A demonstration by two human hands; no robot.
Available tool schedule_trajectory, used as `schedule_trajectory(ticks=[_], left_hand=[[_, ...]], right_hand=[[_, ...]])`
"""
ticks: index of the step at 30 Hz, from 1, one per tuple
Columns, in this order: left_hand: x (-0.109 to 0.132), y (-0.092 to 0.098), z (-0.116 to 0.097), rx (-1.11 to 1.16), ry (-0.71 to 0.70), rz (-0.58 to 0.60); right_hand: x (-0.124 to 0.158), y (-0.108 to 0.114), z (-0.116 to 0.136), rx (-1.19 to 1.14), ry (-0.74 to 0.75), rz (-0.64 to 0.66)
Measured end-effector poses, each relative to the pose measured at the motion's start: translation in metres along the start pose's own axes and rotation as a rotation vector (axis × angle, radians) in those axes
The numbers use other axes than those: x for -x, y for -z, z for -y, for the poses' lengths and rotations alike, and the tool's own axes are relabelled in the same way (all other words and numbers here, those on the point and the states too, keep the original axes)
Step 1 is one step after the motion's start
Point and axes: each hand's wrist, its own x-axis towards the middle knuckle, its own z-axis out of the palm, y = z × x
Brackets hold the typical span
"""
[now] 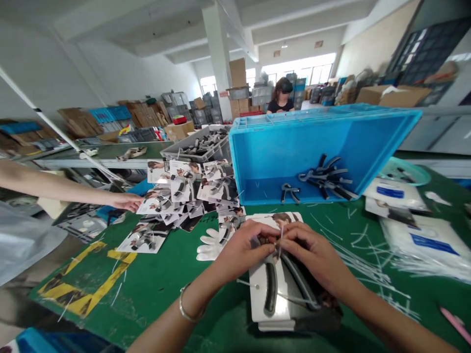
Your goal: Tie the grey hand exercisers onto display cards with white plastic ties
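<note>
In front of me, a grey-and-black hand grip strengthener (271, 289) lies on a stack of printed cards (274, 324). My left hand (250, 243) is closed in a pinch at its spring end. Close beside it, my right hand (309, 250) pinches a white cable tie (281, 240) standing up between the fingers. The fingertips nearly meet and partly cover the spring. Another cable tie crosses the card below the handles. A white glove (209, 246) lies left of the stack. More grip strengtheners (324, 179) rest in a blue crate (268, 189) tipped on its side.
Carded grip strengtheners (184, 189) are piled at left, where a co-worker's hand (127, 201) touches them. Behind stands a grey bin (200, 147) of grip strengtheners. Loose cable ties (368, 264) and plastic bags (430, 245) lie at right. Another person (280, 98) sits beyond the crate.
</note>
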Motion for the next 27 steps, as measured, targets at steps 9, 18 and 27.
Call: schedule_trajectory(ticks=[9,18,27], left_hand=[[-0.005,-0.010,0.011,0.028,-0.020,-0.080],[-0.003,-0.013,0.011,0.122,0.078,-0.122],[0.000,-0.014,0.012,0.115,0.081,-0.126]], right_hand=[[0.009,0.004,0.001,0.147,-0.025,0.161],[0.004,0.006,0.002,0.159,-0.017,0.256],[-0.001,0.003,0.008,0.117,-0.091,0.246]])
